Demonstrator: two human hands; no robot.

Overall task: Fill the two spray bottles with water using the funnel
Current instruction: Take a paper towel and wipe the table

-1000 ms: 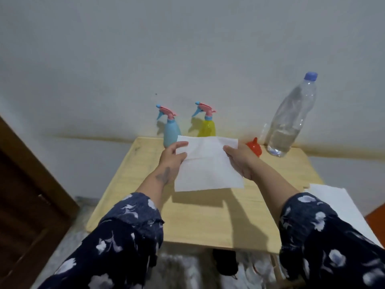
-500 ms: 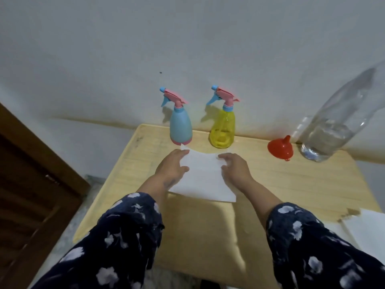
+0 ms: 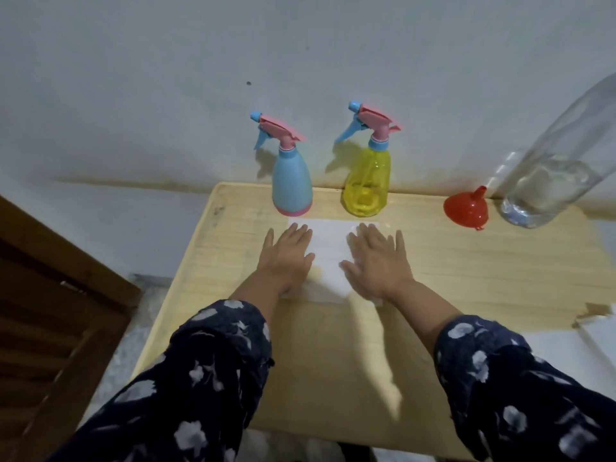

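Observation:
A blue spray bottle (image 3: 292, 181) and a yellow spray bottle (image 3: 367, 176), both with pink trigger heads on, stand upright at the table's far edge against the wall. A red funnel (image 3: 466, 208) lies mouth down to their right. Beside it stands a large clear water bottle (image 3: 550, 181), partly full, its top cut off by the frame. A white paper sheet (image 3: 328, 251) lies flat in front of the spray bottles. My left hand (image 3: 288, 258) and my right hand (image 3: 376, 261) press flat on the sheet, palms down, fingers spread.
The wooden table (image 3: 350, 361) stands against a pale wall. A brown wooden door or cabinet (image 3: 50, 328) is on the left. More white paper (image 3: 583, 341) lies at the table's right edge.
The sheet, held up in both hands a second ago, now lies flat on the table. Both hands have let go of it and spread flat on top.

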